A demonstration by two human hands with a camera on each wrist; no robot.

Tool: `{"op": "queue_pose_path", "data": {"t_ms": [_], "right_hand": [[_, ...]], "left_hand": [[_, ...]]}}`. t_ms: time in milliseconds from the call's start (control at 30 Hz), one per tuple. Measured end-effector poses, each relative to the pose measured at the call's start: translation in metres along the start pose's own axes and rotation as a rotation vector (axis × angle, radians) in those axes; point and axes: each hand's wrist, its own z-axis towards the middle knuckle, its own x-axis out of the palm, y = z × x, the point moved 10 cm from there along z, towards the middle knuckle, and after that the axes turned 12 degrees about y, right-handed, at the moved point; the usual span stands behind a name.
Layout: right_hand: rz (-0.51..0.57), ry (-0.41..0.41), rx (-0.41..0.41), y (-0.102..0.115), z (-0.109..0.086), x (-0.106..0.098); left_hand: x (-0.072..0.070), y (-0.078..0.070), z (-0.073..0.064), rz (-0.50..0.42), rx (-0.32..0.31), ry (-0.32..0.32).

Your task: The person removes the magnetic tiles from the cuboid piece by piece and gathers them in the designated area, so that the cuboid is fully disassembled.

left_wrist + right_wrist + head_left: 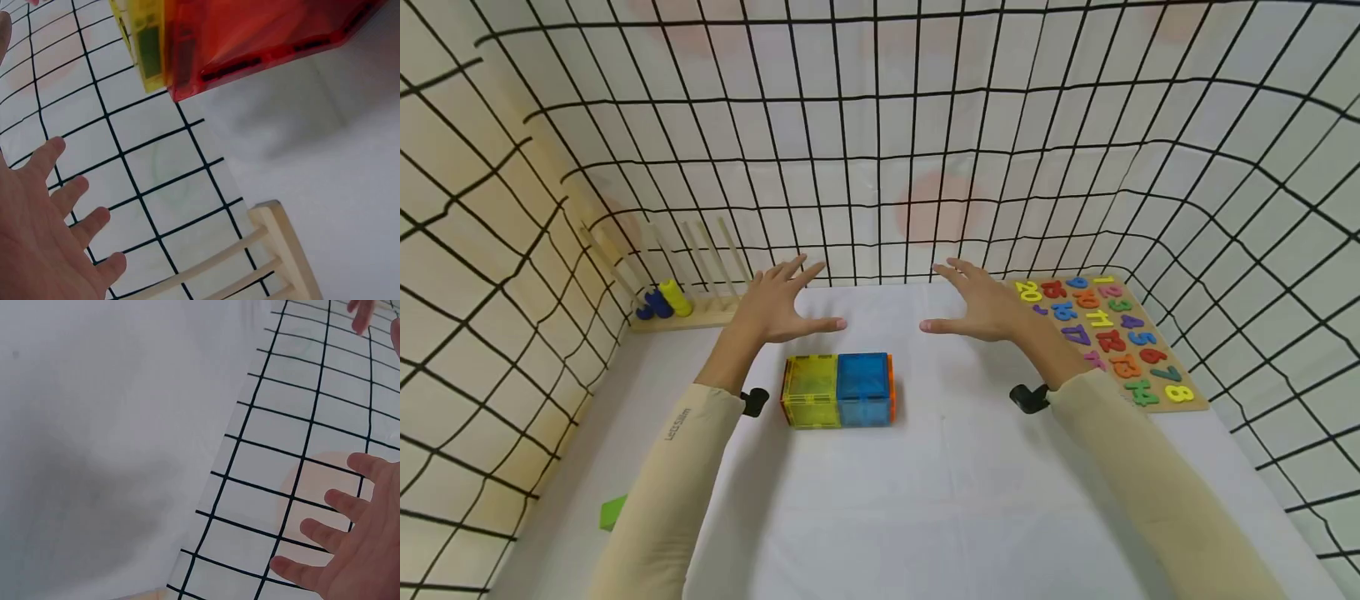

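In the head view both hands hover over the white table with spread fingers, holding nothing. My left hand is beyond a block of see-through plastic tiles, its thumb pointing right. That block has a yellow cube on the left joined to a blue cube, with an orange tile on its right end. My right hand mirrors the left, thumb pointing inward, just left of a number board. The left wrist view shows a red tile on the block's near end, apart from the fingers.
A wooden peg rack with blue and yellow pieces stands at the back left. A green piece lies by the left sleeve. Black wire grid panels fence the back and sides. The number board carries colourful numerals.
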Motion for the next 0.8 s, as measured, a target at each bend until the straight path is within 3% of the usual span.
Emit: {"op": "queue_pose_path", "data": {"t_ms": [333,567,800], "right_hand": [[0.167,-0.035,-0.078,0.009,-0.020,0.020],[0.214,-0.007,-0.136,0.023,-0.029,0.039],[0.280,-0.019,-0.189,0.042,-0.035,0.055]], "left_hand": [[0.012,0.001,-0.028,-0.120,0.067,-0.071],[0.029,0.001,-0.045,-0.264,0.089,-0.059],[0.042,-0.006,-0.060,-0.354,0.162,-0.079]]}}
